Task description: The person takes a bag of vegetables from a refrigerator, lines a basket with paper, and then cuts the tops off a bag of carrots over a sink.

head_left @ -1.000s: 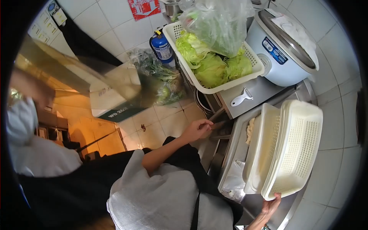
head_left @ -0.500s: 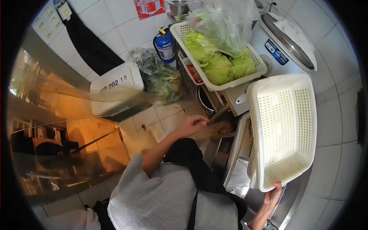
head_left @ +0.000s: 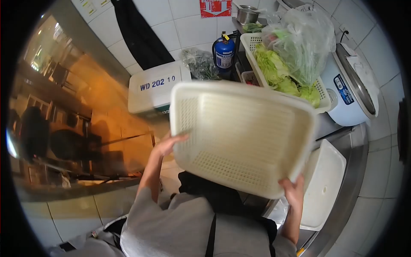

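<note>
A cream plastic basket (head_left: 239,124) with perforated walls and base is held up in front of my body, its inside facing me and blurred by motion. My left hand (head_left: 169,144) grips its left edge, the fingertips over the rim. At the lower right corner, my right hand (head_left: 293,190) has its thumb inside the rim and its fingers behind, partly hidden. Nothing shows inside the basket. Behind it stands another white basket (head_left: 247,43) with lettuce (head_left: 274,68) and a clear plastic bag (head_left: 304,47) on top.
A white tray or lid (head_left: 327,184) lies on the steel counter (head_left: 355,150) to the right. Beyond are a rice cooker (head_left: 349,85), a metal pot (head_left: 247,15) and a blue fire extinguisher (head_left: 224,53). A white lidded box (head_left: 158,83) stands at the back left.
The basket has moved left, from the right side to in front of me. My left hand, empty before, now holds its left edge. The white tray or lid on the counter has come into view.
</note>
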The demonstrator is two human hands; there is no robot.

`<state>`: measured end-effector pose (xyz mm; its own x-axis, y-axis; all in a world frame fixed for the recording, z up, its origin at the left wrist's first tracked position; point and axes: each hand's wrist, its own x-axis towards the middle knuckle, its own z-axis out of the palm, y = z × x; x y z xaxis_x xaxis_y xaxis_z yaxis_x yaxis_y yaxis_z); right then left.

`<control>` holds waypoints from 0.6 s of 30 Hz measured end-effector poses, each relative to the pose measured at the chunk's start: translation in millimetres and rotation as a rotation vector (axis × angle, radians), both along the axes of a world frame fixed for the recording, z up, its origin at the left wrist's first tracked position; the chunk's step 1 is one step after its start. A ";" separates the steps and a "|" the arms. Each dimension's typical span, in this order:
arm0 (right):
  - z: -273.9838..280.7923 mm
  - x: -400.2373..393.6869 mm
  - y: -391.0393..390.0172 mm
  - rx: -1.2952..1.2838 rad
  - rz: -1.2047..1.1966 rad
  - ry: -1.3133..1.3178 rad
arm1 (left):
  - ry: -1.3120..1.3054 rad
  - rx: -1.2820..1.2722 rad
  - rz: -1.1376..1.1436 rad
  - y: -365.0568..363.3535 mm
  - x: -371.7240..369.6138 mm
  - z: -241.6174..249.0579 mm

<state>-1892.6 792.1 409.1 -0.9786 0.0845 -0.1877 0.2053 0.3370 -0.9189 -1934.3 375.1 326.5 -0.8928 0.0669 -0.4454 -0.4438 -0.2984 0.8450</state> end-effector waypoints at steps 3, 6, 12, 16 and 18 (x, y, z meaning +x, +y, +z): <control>-22.2 -78.9 -53.4 0.079 0.277 -0.065 | -0.229 -0.009 0.020 -52.0 23.0 -73.7; -107.7 -152.2 -87.8 -0.060 0.367 -0.293 | -0.324 -0.062 0.095 -83.7 25.4 -129.8; -311.5 -249.2 -135.4 -0.165 0.210 -0.612 | -0.396 -0.258 0.177 -86.7 -5.5 -180.6; -410.9 -302.5 -161.3 -0.243 -0.141 -0.926 | -0.458 -0.339 0.297 -95.8 -48.5 -229.3; -460.3 -341.9 -165.1 -0.132 -0.118 -0.963 | -0.432 -0.441 0.303 -104.2 -70.6 -242.1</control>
<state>-2234.6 626.9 -51.1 -0.3883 0.0930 -0.9168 0.9132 0.1726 -0.3692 -2004.8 270.9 84.5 -0.5801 -0.4270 -0.6937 -0.7195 -0.1307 0.6821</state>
